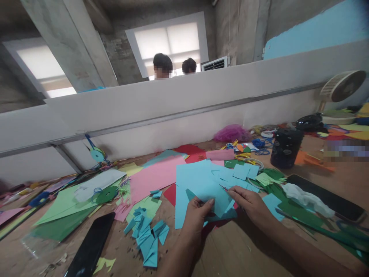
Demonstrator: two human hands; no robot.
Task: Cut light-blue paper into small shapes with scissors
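My left hand (196,215) pinches the near edge of a light blue paper piece (217,200), thumb on top. My right hand (251,203) is closed just to the right of it, and a thin pointed tip sticks out from its fingers over the blue paper; I cannot make out the tool. Under both hands lies a larger light blue sheet (193,177) on the wooden table (230,250). A heap of folded blue paper bits (148,234) lies left of my left forearm.
Pink (152,177), green (63,207) and red sheets cover the table. A black phone (92,246) lies front left, another phone (331,200) with white tissue on it at right. A black pot (286,148), a small fan (341,85) and a white partition stand behind; two people's heads show beyond it.
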